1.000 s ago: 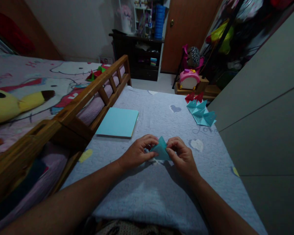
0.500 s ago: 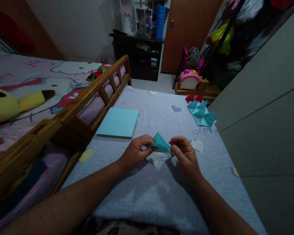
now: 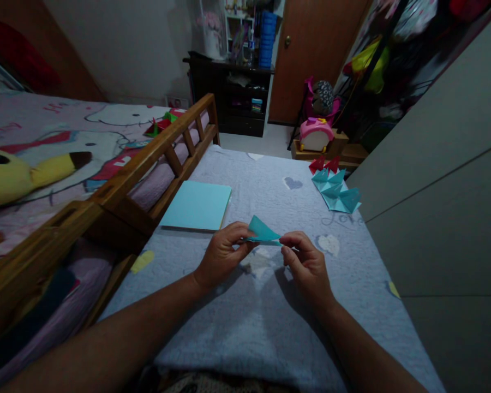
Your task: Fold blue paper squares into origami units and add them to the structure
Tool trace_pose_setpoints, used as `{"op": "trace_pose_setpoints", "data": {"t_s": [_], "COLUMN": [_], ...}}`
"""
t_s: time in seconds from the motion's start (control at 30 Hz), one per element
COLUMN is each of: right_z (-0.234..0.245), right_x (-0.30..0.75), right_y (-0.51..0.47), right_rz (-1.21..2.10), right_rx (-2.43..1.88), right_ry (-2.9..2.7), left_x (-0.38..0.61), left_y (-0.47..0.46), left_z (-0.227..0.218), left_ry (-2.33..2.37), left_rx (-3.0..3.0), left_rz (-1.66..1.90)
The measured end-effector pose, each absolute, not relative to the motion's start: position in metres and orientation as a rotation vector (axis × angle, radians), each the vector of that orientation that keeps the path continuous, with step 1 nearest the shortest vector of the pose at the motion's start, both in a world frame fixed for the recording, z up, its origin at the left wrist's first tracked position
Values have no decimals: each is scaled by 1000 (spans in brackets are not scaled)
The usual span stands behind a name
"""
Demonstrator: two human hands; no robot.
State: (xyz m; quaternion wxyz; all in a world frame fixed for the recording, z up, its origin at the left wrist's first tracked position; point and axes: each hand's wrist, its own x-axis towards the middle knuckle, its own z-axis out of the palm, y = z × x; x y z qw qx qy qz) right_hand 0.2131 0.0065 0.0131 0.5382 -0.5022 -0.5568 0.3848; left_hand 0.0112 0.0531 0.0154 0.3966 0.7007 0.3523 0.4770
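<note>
A small piece of folded teal paper (image 3: pixel 262 230) is held between my hands, above the bed cover. My left hand (image 3: pixel 228 248) pinches its left side between thumb and fingers. At the paper's right tip, the thumb and fingertips of my right hand (image 3: pixel 306 255) close around the narrow end. One point of the paper stands up, and a thin lower layer shows beneath it. To the left lies a stack of light-blue square paper (image 3: pixel 198 205). Several folded teal paper pieces (image 3: pixel 336 191) sit at the far right, beside red folded paper (image 3: pixel 324 164).
A wooden bed rail (image 3: pixel 159 144) runs along the left, with a yellow plush toy (image 3: pixel 12 174) beyond it. A pale cabinet (image 3: pixel 445 218) borders the right side. Past the far edge of the bed cover (image 3: pixel 253 183) stands a pink toy case (image 3: pixel 316 135).
The teal paper has turned so its lower edge lies flatter, and its raised point has shifted left and up. My right fingertips have come onto its right tip.
</note>
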Motion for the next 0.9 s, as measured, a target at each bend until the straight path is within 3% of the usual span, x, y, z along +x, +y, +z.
{"op": "trace_pose_setpoints", "data": {"t_s": [0.5,0.77,0.9], "right_z": [12,10,11], "right_x": [212,215,220], "right_y": [5,8,8], "right_rz": [929,1107,1044], "right_rx": [-1098,-1070,-966], "right_ry": [-1346,-1150,-1369], "left_x": [8,7,6], "left_y": [55,54,55], "left_z": [15,16,17], "left_ry": [861,803,782], "left_rx": [1996,2079,2108], "left_rz": [1166,1177,1150]}}
